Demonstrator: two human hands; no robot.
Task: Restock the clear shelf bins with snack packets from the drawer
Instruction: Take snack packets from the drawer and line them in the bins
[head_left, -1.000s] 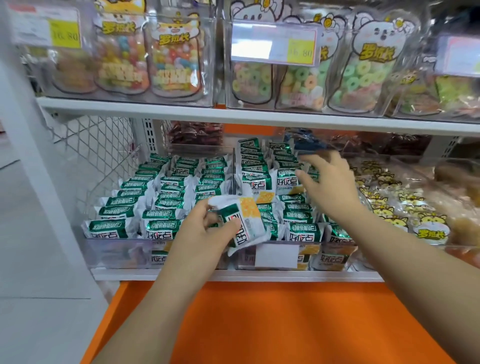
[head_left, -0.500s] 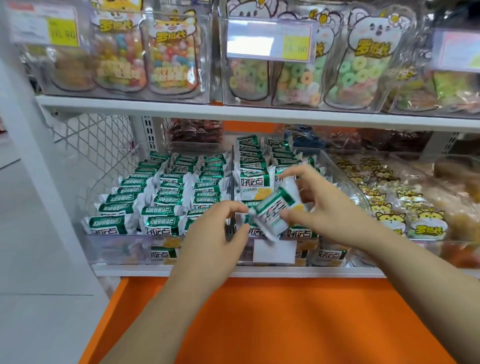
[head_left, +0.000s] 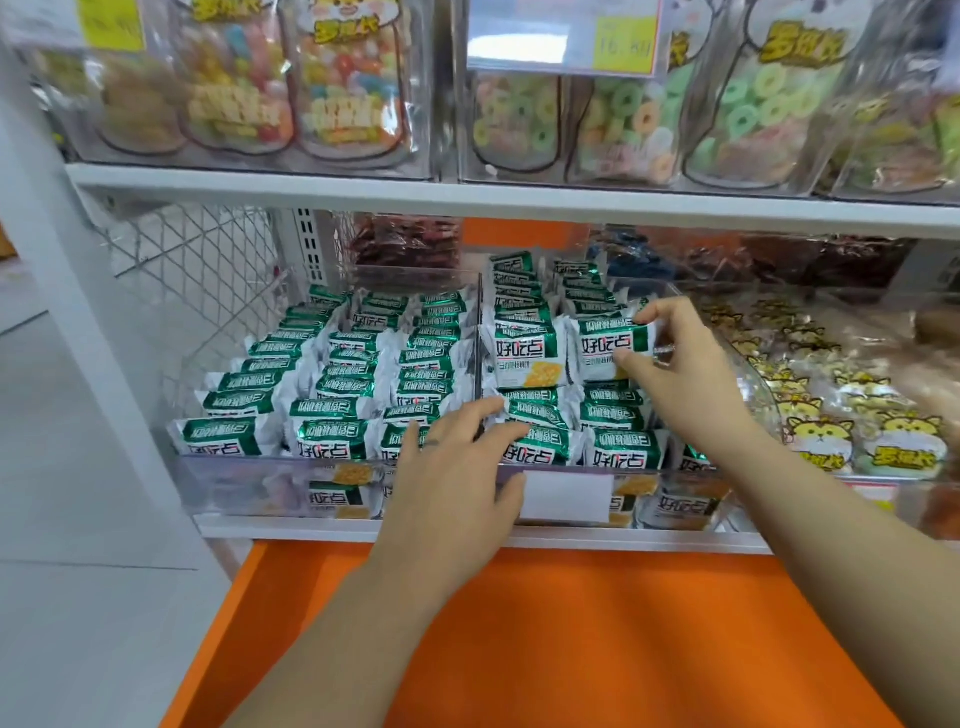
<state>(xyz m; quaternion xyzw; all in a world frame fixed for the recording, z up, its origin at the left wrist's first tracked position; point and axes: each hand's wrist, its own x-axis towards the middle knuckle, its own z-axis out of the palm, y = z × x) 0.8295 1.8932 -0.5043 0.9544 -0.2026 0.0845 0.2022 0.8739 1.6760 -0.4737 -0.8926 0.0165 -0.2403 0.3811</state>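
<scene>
Left hand (head_left: 457, 467), out over the orange drawer (head_left: 571, 649), fingers straight and spread, resting on front-row packets (head_left: 540, 447) where left bin (head_left: 244, 486) and right bin (head_left: 675, 488) meet. Right hand (head_left: 680, 374) farther in, thumb and fingers pinching one snack packet (head_left: 605, 343): upright, long axis left-right, just left of that hand, above right bin's outer column. Drop looks straight down; right hand is nearer. Count: two hands, one held packet, left bin three columns, right bin two; shelved packets too many to count.

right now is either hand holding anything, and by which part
The right hand pinches a snack packet by its right end; the left hand holds nothing.
</scene>
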